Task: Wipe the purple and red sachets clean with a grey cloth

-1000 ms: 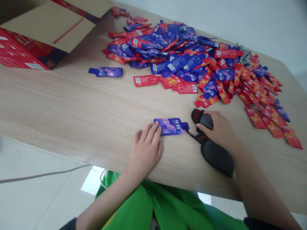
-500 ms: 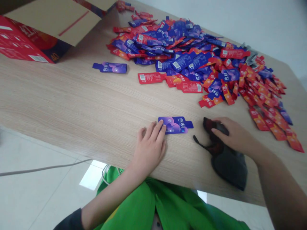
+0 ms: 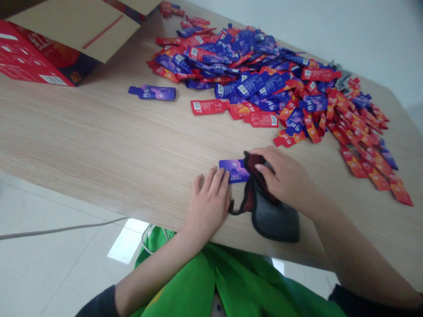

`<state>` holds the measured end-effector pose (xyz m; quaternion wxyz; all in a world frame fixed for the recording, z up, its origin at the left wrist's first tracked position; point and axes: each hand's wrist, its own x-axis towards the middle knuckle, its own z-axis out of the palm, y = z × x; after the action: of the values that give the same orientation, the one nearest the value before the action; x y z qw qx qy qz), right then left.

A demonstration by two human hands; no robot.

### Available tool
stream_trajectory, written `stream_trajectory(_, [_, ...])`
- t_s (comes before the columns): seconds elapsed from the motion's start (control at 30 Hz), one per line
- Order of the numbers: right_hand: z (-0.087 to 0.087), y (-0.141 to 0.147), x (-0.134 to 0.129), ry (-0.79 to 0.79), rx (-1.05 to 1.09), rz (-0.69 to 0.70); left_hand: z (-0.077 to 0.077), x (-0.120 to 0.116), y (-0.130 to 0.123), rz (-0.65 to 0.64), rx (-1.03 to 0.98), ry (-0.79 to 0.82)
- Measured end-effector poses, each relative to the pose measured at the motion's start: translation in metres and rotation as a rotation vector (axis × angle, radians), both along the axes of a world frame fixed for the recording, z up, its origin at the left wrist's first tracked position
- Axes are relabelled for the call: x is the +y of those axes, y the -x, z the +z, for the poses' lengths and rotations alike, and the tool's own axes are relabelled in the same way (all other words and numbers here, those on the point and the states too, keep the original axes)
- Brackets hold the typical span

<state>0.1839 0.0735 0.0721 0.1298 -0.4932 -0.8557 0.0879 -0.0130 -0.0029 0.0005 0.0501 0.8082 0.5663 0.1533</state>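
Note:
A purple sachet (image 3: 234, 171) lies flat near the table's front edge. The fingertips of my left hand (image 3: 211, 198) rest at its left end, fingers spread and slightly bent. My right hand (image 3: 280, 178) is closed on the top edge of a black pouch (image 3: 276, 220) with a dark red lining. The pouch's mouth gapes, and its upper part covers the sachet's right end. A thin black strap or rim of the pouch reaches close to my left hand.
Many red and purple sachets (image 3: 251, 86) are heaped at the back and right. Another purple sachet (image 3: 152, 93) lies apart at the left. A red carton (image 3: 36, 57) with open flaps stands at the back left. A cable (image 3: 66, 230) runs below the table edge.
My right hand has moved left with the black pouch, which now overlaps the right end of the purple sachet. My left hand has barely moved.

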Motion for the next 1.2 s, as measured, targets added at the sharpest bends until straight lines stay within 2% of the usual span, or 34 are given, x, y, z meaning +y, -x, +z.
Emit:
stream_trajectory(0.07, [-0.01, 0.031, 0.0, 0.004, -0.066, 0.097, 0.0, 0.0, 0.0, -0.001, 0.012, 0.008])
stream_trajectory(0.13, [-0.024, 0.049, 0.001, -0.055, -0.146, 0.133, 0.001, 0.0, 0.0, -0.003, 0.018, 0.015])
stream_trajectory(0.2, [-0.037, 0.054, 0.002, -0.116, -0.178, 0.131, 0.001, 0.0, 0.001, -0.003, 0.018, 0.022])
stream_trajectory(0.3, [-0.047, 0.052, 0.003, -0.147, -0.113, 0.091, 0.002, 0.001, 0.001, -0.005, 0.016, 0.03])
stream_trajectory(0.43, [-0.051, 0.05, 0.007, -0.14, -0.004, 0.058, 0.006, 0.002, 0.002, -0.009, 0.036, 0.045])
stream_trajectory(0.53, [-0.051, 0.052, 0.01, -0.139, 0.052, 0.099, 0.008, 0.003, 0.001, -0.009, 0.056, 0.041])
stream_trajectory(0.67, [-0.05, 0.054, 0.012, -0.111, 0.042, 0.139, 0.007, 0.002, -0.001, 0.006, 0.061, 0.026])
stream_trajectory(0.83, [-0.049, 0.056, 0.011, -0.09, 0.01, 0.106, 0.006, 0.001, -0.001, 0.015, 0.057, 0.036])
stream_trajectory(1.0, [-0.049, 0.047, 0.013, -0.117, 0.028, 0.029, 0.007, 0.001, -0.001, 0.016, 0.042, 0.036])
stream_trajectory(1.2, [-0.057, -0.001, 0.018, -0.129, 0.06, -0.124, 0.006, 0.002, 0.0, 0.017, 0.009, 0.024])
